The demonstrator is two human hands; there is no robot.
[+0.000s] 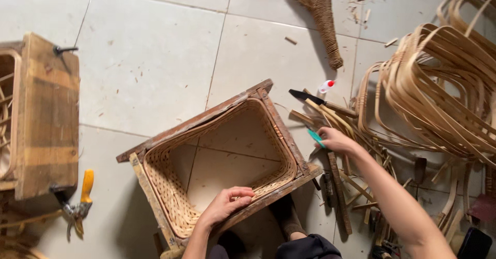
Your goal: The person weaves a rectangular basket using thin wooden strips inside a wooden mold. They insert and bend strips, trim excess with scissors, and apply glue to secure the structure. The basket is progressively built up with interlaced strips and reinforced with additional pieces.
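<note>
The right hand (335, 139), right of centre in the frame, pinches a small teal tool (315, 138) whose long axis slants up-left toward the frame's corner. Just beyond its fingers lies a heap of cane strips (330, 117) with a dark-bladed knife (320, 102) on top. The left hand (227, 203), lower centre, curls its fingers over the near rim of the woven basket (170, 186), which sits inside a wooden frame (281, 130) on the tiled floor (155, 57). The basket lies left of the right hand; the left hand is nearer it. Bent cane hoops (439, 83) fill the upper right.
</note>
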